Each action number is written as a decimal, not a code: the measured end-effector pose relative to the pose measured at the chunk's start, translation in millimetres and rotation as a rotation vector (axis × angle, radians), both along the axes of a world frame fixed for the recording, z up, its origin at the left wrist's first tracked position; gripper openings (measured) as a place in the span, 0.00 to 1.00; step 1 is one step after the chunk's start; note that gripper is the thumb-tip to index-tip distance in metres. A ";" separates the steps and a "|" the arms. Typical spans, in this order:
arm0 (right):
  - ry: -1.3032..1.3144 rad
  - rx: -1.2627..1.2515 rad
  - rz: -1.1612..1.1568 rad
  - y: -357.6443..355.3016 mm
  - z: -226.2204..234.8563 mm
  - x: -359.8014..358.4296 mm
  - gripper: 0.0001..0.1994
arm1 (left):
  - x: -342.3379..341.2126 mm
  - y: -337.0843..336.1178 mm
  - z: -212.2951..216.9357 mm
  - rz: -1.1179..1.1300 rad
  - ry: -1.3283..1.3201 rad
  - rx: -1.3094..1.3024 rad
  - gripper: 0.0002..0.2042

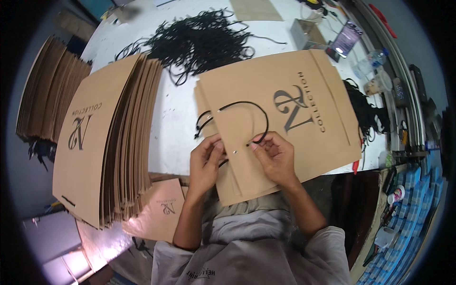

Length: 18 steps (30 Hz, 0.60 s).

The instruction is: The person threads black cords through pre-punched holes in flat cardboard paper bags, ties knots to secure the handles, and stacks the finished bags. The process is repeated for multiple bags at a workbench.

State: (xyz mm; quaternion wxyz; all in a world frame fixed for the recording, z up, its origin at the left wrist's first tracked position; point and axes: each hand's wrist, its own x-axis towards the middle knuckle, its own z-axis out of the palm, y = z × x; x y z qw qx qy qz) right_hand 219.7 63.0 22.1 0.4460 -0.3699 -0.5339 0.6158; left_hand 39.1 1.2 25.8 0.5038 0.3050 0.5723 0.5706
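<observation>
White table (pixel 176 135) under bag (pixel 281 124); cord (pixel 267 121) in right hand (pixel 275 157), grip of left hand (pixel 205 160) unclear.

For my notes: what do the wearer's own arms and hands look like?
The left hand and right hand are ungloved; no watch or bracelet shows. The pale grey shirt has loose, short sleeves and small dark lettering in front.

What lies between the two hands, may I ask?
The head view shows the brown bag, a metal eyelet and the black cord's tip there.
</observation>
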 end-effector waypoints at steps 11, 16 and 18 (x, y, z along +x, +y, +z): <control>-0.239 0.205 0.081 -4.8 -8.2 -12.0 0.03 | -8.0 -11.7 -0.9 -0.189 -0.204 0.051 0.29; -0.314 0.391 0.101 -1.2 -6.0 -12.5 0.03 | -7.2 -8.7 -5.1 -0.203 -0.144 0.047 0.31; -0.262 0.365 0.144 3.9 -10.3 -9.4 0.03 | -5.1 -7.5 -7.2 -0.197 -0.117 0.040 0.30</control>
